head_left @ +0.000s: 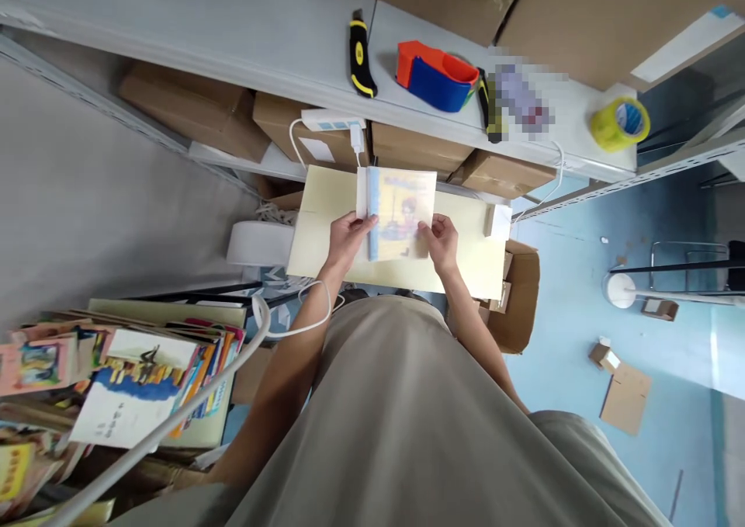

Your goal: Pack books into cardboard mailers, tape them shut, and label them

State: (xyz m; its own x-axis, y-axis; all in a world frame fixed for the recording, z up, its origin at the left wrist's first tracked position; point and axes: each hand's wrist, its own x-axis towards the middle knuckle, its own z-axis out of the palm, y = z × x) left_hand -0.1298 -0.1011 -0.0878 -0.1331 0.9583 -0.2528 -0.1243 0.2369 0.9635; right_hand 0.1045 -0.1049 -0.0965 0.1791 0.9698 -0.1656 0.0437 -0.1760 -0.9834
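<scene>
A thin picture book (401, 209) with a pale cover and a blue spine strip is held up over the cream tabletop (326, 201). My left hand (348, 240) pinches its left side, thumb on the cover. On the opposite edge, my right hand (441, 240) grips with the thumb in front and the fingers behind. A white strip sticks out past the spine on the left; whether it is part of the book I cannot tell. The cover picture is blurred.
Above the table, a grey shelf (279, 22) carries a box cutter (361, 55), a red-and-blue tape dispenser (436, 75) and yellow tape (620, 123). A power strip (331, 119) hangs below. Piled books (145, 379) lie left; an open carton (521, 302) stands right. A white lamp arm (174, 418) crosses lower left.
</scene>
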